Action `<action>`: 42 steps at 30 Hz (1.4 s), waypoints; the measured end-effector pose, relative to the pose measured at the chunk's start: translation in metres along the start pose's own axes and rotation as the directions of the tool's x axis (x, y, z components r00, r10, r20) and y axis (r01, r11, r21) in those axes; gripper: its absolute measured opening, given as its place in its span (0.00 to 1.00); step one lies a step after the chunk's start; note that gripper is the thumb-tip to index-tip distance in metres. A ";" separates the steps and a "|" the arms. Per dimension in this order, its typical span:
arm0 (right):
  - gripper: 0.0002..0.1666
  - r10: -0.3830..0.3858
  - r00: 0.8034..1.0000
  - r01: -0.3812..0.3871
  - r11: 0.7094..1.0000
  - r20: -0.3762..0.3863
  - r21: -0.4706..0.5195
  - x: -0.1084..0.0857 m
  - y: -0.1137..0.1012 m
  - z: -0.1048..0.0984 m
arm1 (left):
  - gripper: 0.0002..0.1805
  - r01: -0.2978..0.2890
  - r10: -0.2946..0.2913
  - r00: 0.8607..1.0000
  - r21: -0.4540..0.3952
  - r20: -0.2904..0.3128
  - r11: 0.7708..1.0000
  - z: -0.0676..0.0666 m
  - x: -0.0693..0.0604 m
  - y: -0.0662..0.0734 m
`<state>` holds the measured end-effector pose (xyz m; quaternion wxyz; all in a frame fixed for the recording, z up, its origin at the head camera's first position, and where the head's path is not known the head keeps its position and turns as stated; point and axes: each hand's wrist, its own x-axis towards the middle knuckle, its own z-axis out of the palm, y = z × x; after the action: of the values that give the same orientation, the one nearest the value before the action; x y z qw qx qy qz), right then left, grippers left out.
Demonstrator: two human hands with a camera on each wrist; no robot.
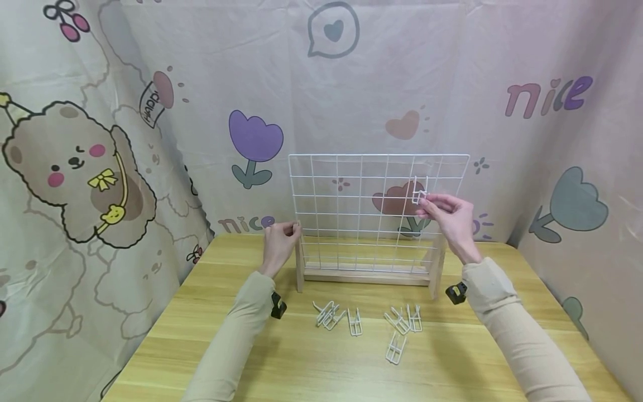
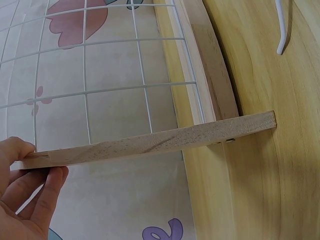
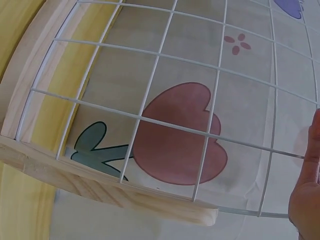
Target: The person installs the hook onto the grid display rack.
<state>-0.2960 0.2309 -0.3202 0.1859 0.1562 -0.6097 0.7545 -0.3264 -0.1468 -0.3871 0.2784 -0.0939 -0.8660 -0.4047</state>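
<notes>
A white wire grid panel (image 1: 374, 206) stands upright in a wooden stand (image 1: 366, 275) on the table. At the stand's left upright post (image 2: 150, 141), my left hand (image 1: 282, 241) pinches the top end between thumb and fingers. My right hand (image 1: 449, 216) pinches a white wire hook (image 1: 419, 195) in front of the grid's upper right part. Whether that hook touches the grid wires I cannot tell. In the right wrist view only the edge of the right hand (image 3: 306, 195) shows, and the hook is out of sight.
Several more white wire hooks lie on the wooden table (image 1: 301, 363) before the stand: a tangled pile (image 1: 329, 315) and a single hook (image 1: 354, 322) to the left, and a few hooks (image 1: 399, 322) to the right. A printed curtain (image 1: 201, 111) hangs behind and at the sides.
</notes>
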 end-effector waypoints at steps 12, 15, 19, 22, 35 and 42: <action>0.12 -0.003 1.000 0.003 1.000 0.007 0.001 -0.009 0.008 -0.004 | 0.11 -0.001 0.002 1.000 -0.021 0.004 1.000 0.000 -0.002 0.000; 0.14 -0.001 1.000 0.001 1.000 0.014 -0.002 -0.014 0.009 -0.006 | 0.10 0.003 -0.003 1.000 -0.022 0.007 1.000 0.001 -0.002 0.000; 0.12 0.004 1.000 -0.004 1.000 0.031 -0.020 -0.022 0.012 -0.009 | 0.10 0.008 -0.008 1.000 -0.023 0.006 1.000 0.001 -0.002 0.000; 0.10 0.022 0.998 -0.019 0.998 0.053 -0.061 -0.030 0.016 -0.012 | 0.10 0.005 -0.005 1.000 -0.021 0.001 1.000 0.000 -0.002 0.000; 0.22 0.193 0.971 -0.134 0.928 0.141 -0.347 -0.084 0.056 -0.033 | 0.10 0.001 -0.001 1.000 -0.021 -0.005 1.000 0.000 -0.002 0.000; 0.18 0.300 0.946 -0.225 0.881 0.125 -0.416 -0.117 0.077 -0.050 | 0.10 0.022 -0.021 1.000 -0.024 0.007 0.999 -0.001 -0.003 0.001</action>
<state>-0.2299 0.2551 -0.4509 0.0515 0.1006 -0.7797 0.6159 -0.3236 -0.1467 -0.3878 0.2701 -0.0891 -0.8629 -0.4176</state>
